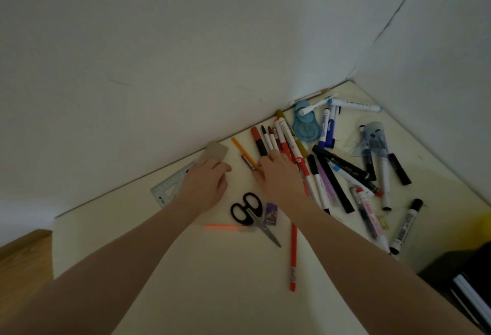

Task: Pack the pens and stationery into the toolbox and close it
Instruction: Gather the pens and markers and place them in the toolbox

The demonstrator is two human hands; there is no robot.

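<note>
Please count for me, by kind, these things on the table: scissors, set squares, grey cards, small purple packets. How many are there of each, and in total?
Scissors: 1
Set square: 1
Grey card: 1
Small purple packet: 1
Total: 4

On my cream table (pixel 186 268) I count:

- Scissors (pixel 252 215), black-handled: one pair, near centre.
- Set square (pixel 170 184), clear: one, far left, partly under my left hand (pixel 206 184).
- Grey card (pixel 215 151): one, far left against the wall.
- Blue tape dispenser (pixel 305 127): one, far right of centre.
- Small purple packet (pixel 270 213): one, touching the scissors.
- Clear packet of refills (pixel 373 138): one, far right.
- Orange-red pens lying apart: two, a long one (pixel 293 255) near me and a pale one (pixel 221 227) left of the scissors.
- Yellow pencil (pixel 243 152): one, by my right hand (pixel 279 172).
- Markers and pens in the heap (pixel 332 164) on the right: at least twenty; they overlap too much for an exact count.
</note>
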